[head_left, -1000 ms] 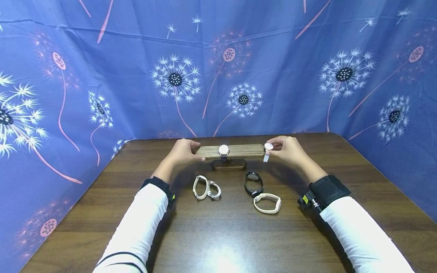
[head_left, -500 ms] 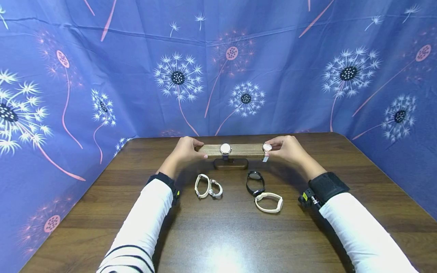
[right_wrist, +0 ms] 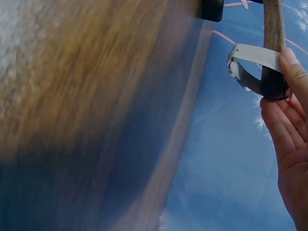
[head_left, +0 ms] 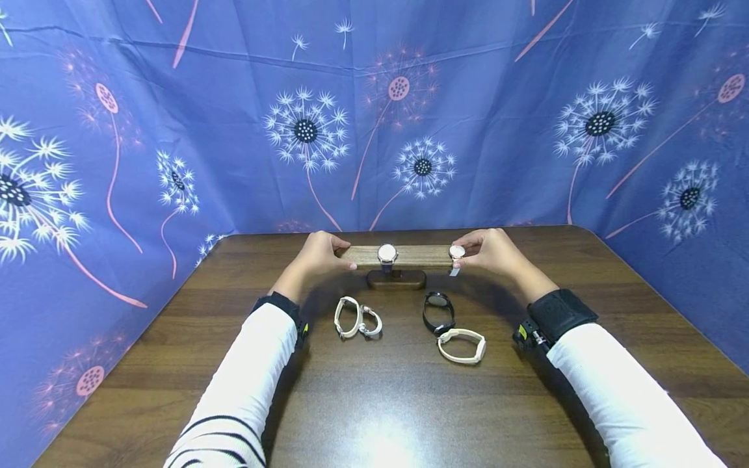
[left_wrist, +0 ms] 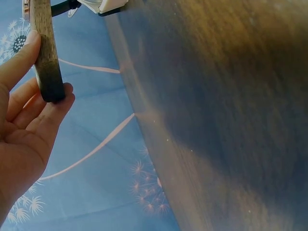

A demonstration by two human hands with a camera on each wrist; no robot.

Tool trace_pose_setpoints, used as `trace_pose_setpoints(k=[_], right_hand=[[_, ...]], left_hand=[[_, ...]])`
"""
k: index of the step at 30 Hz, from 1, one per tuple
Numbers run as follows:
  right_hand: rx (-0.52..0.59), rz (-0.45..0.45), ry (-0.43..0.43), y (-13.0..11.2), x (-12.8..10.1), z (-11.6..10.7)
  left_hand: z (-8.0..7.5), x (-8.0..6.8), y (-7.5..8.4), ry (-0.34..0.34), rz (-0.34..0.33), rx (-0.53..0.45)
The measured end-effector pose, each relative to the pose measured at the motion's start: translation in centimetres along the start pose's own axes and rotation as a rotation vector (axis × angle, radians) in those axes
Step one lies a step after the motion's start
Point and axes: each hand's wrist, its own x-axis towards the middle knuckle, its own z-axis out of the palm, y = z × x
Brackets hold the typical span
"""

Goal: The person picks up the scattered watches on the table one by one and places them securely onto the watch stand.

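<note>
Since the earlier frame the right hand (head_left: 494,252) has slid the white-faced watch (head_left: 457,251) further onto the right end of the wooden bar (head_left: 409,255), its fingers pinching the case. Left hand (head_left: 318,255) grips the bar's left end, fingers curled round it. Another watch (head_left: 387,253) sits mid-bar above the stand's base (head_left: 396,279). On the surface (head_left: 380,403) nearer the person lie a cream watch (head_left: 346,318), a silver watch (head_left: 371,323), a black watch (head_left: 438,311) and a beige watch (head_left: 461,346). No writing is legible.

Tabletop (right_wrist: 96,96) blurred in both wrist views; right hand (right_wrist: 288,144) cut off by frame edge.
</note>
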Motion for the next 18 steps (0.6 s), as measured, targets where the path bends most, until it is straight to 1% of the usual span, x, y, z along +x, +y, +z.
trace_pose_setpoints(k=[6, 11, 18], right_hand=[[0.0, 0.001, -0.011, -0.01, 0.06, -0.05], [-0.015, -0.028, 0.014, 0.11, 0.15, 0.05], [-0.066, -0.04, 0.037, 0.05, 0.18, 0.18]], left_hand=[[0.01, 0.11, -0.1, 0.001, -0.001, 0.019], [0.04, 0.17, -0.12, 0.014, 0.014, 0.032], [0.01, 0.12, 0.03, 0.006, 0.007, 0.033]])
